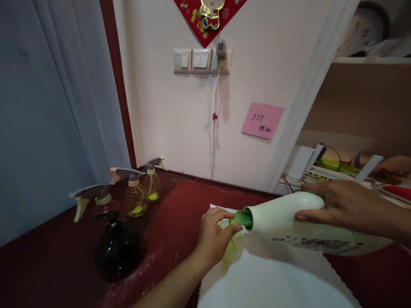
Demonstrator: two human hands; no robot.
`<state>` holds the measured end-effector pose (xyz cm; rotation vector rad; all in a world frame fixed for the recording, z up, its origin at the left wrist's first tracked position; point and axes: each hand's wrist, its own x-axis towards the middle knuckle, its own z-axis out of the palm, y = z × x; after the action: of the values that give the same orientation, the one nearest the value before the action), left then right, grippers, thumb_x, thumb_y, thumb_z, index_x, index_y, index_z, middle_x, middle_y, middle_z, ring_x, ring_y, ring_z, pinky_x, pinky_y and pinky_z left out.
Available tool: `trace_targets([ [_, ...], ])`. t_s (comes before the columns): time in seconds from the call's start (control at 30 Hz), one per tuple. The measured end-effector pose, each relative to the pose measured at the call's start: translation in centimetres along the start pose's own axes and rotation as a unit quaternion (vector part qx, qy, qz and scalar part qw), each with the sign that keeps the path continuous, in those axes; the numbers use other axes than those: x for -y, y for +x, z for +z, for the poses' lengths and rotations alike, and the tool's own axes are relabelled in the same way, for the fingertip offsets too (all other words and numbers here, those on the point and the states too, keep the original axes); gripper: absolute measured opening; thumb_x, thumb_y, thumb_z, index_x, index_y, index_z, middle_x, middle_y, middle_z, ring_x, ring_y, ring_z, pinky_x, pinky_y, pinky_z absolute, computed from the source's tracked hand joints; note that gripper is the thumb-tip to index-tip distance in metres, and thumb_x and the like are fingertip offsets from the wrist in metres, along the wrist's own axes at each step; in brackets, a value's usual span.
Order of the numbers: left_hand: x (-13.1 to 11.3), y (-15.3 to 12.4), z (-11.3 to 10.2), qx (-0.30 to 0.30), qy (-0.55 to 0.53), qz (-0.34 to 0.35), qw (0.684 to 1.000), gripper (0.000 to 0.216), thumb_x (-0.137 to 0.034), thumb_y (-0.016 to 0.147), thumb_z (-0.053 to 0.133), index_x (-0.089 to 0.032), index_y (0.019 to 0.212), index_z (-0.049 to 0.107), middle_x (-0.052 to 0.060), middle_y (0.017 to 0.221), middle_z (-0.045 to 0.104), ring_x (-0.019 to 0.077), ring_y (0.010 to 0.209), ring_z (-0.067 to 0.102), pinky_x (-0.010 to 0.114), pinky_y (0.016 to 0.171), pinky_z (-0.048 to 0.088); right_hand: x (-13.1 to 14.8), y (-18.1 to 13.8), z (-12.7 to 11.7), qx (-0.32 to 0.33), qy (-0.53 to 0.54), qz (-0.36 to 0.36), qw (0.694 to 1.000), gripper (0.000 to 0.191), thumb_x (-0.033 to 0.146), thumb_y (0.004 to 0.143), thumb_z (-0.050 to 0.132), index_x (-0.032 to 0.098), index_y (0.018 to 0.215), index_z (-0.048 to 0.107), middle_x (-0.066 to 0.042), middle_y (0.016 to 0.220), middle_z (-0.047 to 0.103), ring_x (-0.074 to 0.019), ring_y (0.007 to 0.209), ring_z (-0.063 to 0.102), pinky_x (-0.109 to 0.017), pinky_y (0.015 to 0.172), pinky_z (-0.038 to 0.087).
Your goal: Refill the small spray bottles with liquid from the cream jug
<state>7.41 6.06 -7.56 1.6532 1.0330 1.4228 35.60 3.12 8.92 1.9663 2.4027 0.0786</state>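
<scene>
My right hand (343,205) grips a large pale green jug (289,214), tipped onto its side with its mouth toward the left. The green spout (244,219) of the jug sits right at the top of a small yellowish clear bottle (233,248). Around that bottle's neck, my left hand (218,233) is closed, thumb and fingers near the spout. The bottle stands on a white sheet of paper (266,278). Whether liquid is flowing cannot be made out.
On the dark red table (173,239), a dark pump bottle (117,248) stands at the left. Several clear spray bottles (136,199) are behind it. A white cord (213,145) hangs down the wall. Cluttered shelves (359,85) border the right side.
</scene>
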Motion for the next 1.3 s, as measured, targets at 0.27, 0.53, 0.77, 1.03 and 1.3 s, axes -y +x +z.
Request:
trace_targets([
  [0.27, 0.20, -0.11, -0.01, 0.000, 0.003, -0.006, 1.000, 0.020, -0.011, 0.068, 0.085, -0.024, 0.083, 0.080, 0.003, 0.091, 0.075, 0.0251, 0.094, 0.065, 0.039, 0.088, 0.045, -0.08, -0.03, 0.13, -0.003, 0.003, 0.003, 1.000, 0.062, 0.087, 0.077, 0.047, 0.027, 0.080, 0.063, -0.004, 0.082, 0.071, -0.0276, 0.077, 0.064, -0.038, 0.067, 0.041],
  [0.53, -0.04, -0.01, -0.04, 0.002, 0.002, -0.007, 1.000, 0.019, -0.012, 0.069, 0.085, -0.023, 0.083, 0.080, 0.003, 0.090, 0.075, 0.0242, 0.092, 0.065, 0.038, 0.087, 0.046, -0.07, -0.03, 0.10, -0.005, -0.005, 0.008, 1.000, 0.063, 0.087, 0.078, 0.046, 0.026, 0.080, 0.063, -0.005, 0.081, 0.071, -0.0267, 0.076, 0.064, -0.038, 0.066, 0.040],
  [0.77, -0.14, 0.11, -0.05, 0.000, 0.001, -0.006, 1.000, 0.019, -0.011, 0.067, 0.085, -0.023, 0.081, 0.080, 0.002, 0.088, 0.075, 0.0240, 0.091, 0.065, 0.038, 0.086, 0.046, -0.01, 0.03, 0.05, 0.002, -0.004, 0.005, 1.000, 0.062, 0.087, 0.079, 0.046, 0.027, 0.080, 0.063, -0.004, 0.082, 0.071, -0.0268, 0.077, 0.064, -0.037, 0.066, 0.040],
  [1.03, -0.07, -0.02, 0.00, -0.003, 0.002, -0.006, 1.000, 0.020, -0.011, 0.068, 0.084, -0.024, 0.082, 0.080, 0.002, 0.090, 0.075, 0.0238, 0.091, 0.066, 0.038, 0.087, 0.046, 0.06, 0.03, 0.06, -0.003, -0.007, 0.006, 1.000, 0.060, 0.085, 0.079, 0.046, 0.027, 0.082, 0.063, -0.005, 0.083, 0.071, -0.0273, 0.078, 0.064, -0.038, 0.067, 0.040],
  [1.3, -0.23, 0.09, 0.00, -0.001, 0.004, -0.004, 1.000, 0.020, -0.011, 0.067, 0.085, -0.024, 0.082, 0.080, 0.002, 0.089, 0.075, 0.0233, 0.091, 0.066, 0.037, 0.086, 0.047, -0.10, 0.13, 0.06, -0.002, -0.007, 0.007, 1.000, 0.062, 0.086, 0.079, 0.047, 0.027, 0.080, 0.062, -0.005, 0.081, 0.070, -0.0271, 0.076, 0.064, -0.037, 0.065, 0.040],
])
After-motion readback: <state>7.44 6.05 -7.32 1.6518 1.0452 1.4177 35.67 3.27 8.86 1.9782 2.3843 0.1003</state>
